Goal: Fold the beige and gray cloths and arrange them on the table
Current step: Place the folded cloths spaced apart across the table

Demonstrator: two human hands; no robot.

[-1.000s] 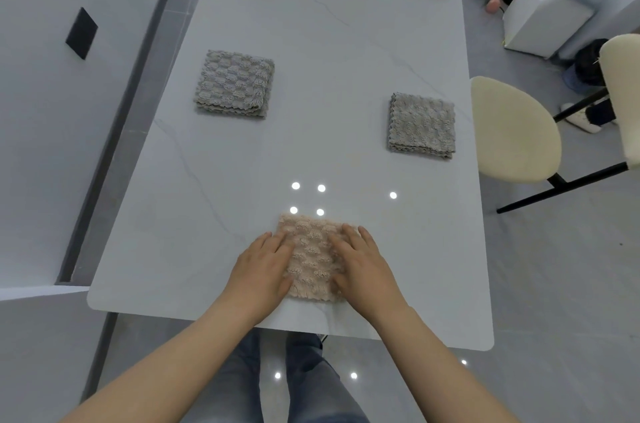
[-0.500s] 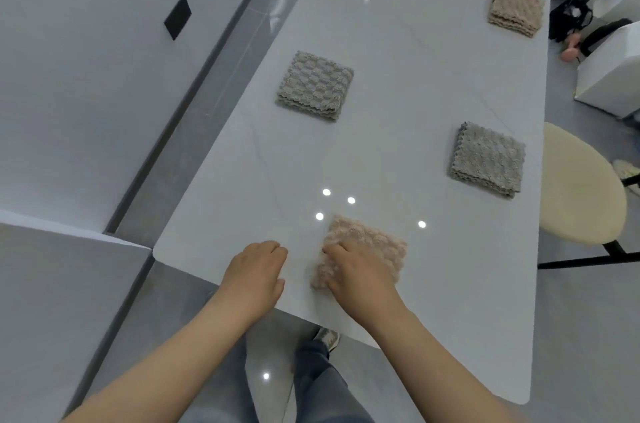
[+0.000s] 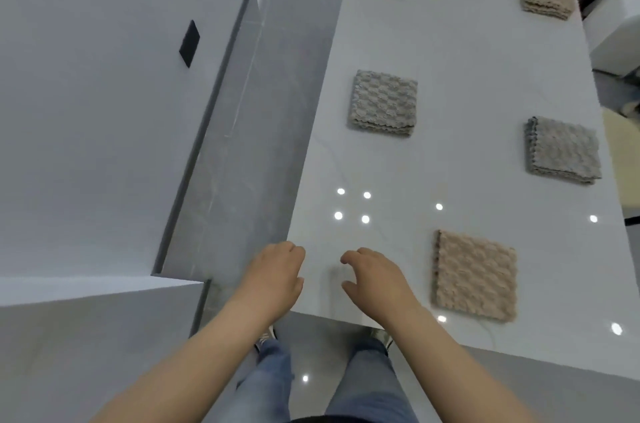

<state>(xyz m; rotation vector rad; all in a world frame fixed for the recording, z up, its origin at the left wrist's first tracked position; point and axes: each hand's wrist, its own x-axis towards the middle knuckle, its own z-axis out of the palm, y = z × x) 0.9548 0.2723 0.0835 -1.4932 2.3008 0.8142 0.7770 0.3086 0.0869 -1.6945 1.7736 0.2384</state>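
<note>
1. Left hand (image 3: 273, 278) and right hand (image 3: 375, 278) are held loosely curled over the near corner of the table (image 3: 450, 51), with nothing grasped.
2. Half a second ago the nearest beige cloth (image 3: 474, 275) was pinched by the right hand; it is now released (folded, lying flat).
3. That cloth is laid by the front edge, to the right of the right hand and apart from it; a folded gray cloth (image 3: 382, 103) is seen farther back.

Your left hand (image 3: 273, 278) and right hand (image 3: 377, 278) are side by side at the near left corner of the table (image 3: 450, 58). The near cloth (image 3: 474, 275) lies right of them, by the near edge. Behind it lie the left cloth (image 3: 382, 103) and the right cloth (image 3: 562, 154), well apart.
</note>
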